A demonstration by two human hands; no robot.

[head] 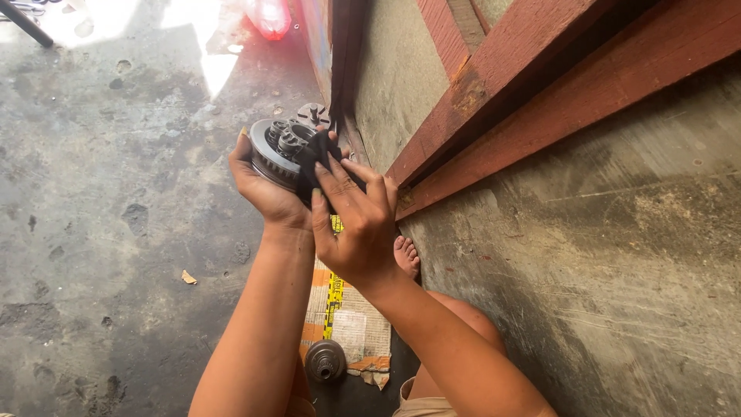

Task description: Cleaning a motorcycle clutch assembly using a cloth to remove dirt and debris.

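Head view, looking down: the left hand (pixel 262 185) is wrapped around a round metal clutch hub (pixel 279 148), palm under its toothed rim, fingers closed firmly on it and holding it up off the concrete floor (pixel 100 193). The right hand (pixel 356 224) presses a dark cloth (pixel 315 164) into the hub's open face, fingers spread and bent over the rag. Hub sits well above the floor, close to the red wooden frame (pixel 494 100). To wipe this well, I'd judge the left hand should keep the rim steady while the cloth works round the posts and into the recesses, turning the part rather than the wrist. Below, another round metal part (pixel 325 360) lies on a flattened cardboard sheet (pixel 351 328), beside a bare foot (pixel 407 256).
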